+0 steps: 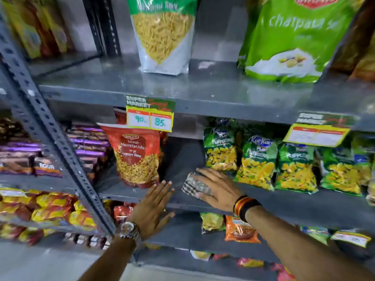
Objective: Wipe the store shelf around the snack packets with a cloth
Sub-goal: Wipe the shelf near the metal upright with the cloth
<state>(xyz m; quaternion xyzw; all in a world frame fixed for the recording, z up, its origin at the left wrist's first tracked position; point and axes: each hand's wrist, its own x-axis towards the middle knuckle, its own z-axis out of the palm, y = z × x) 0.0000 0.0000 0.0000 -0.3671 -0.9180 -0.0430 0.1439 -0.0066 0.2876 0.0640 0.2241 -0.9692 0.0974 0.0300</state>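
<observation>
Grey metal is showing on the shelf (284, 201) only in the gap between the red Navratan Mix packet (138, 157) and the green Kurkure packets (257, 161), and that gap is where the wiping is taking place. The checked cloth (192, 186) is lying bunched on the shelf near its front edge, and the right hand (218, 188) is pressing down on it with the palm flat and the fingers stretched toward 11 o'clock; the fingers are not curling round the cloth, so the hand is released rather than grasping. The nearest green packet is sitting just beside this hand at 2 o'clock. The left hand (152, 207), at 9 o'clock from the cloth, is likewise spread flat, grasping nothing, with its fingertips reaching the shelf's front lip just beside the red packet's lower right corner; whether they are touching the packet cannot be told. In my judgement this hand is bracing the red packet, or steadying the person, while the cloth is working the bare strip. A yellow price tag (150, 119) is hanging from the shelf above at 12 o'clock. Remaining risk, as judged: a wide stroke could be tipping the packets on either side.
</observation>
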